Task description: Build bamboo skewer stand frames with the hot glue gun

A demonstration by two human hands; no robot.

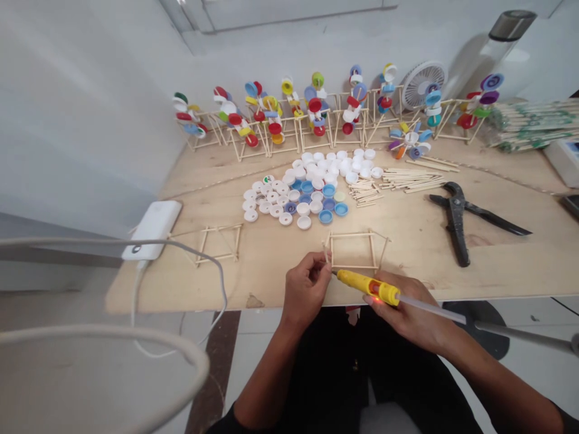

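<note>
Against a pale wall, my wooden bench (266, 283) carries work at several stages. Near its front edge, between my hands, lies a small stick frame (355, 267), its four-sided part joined up and slanting sticks at its right end; I can't tell whether the left end is fixed. My left hand (307, 284) pinches a short stick (326, 253) just beside that end, while my right hand (414, 304) is wrapped around a yellow glue gun (368, 287), nozzle close to my left fingertips. I judge this frame partly built: it bears no caps. To the left, a second frame (217, 260) is bare of caps too. Beyond, loose caps (304, 222) and cut sticks (411, 179) look unused, with pliers (458, 220) to the right. Farther back, one cap wheel (411, 138) sits apart from any stand, and along the wall a row of stands with cap wheels (314, 105) seems done.
</note>
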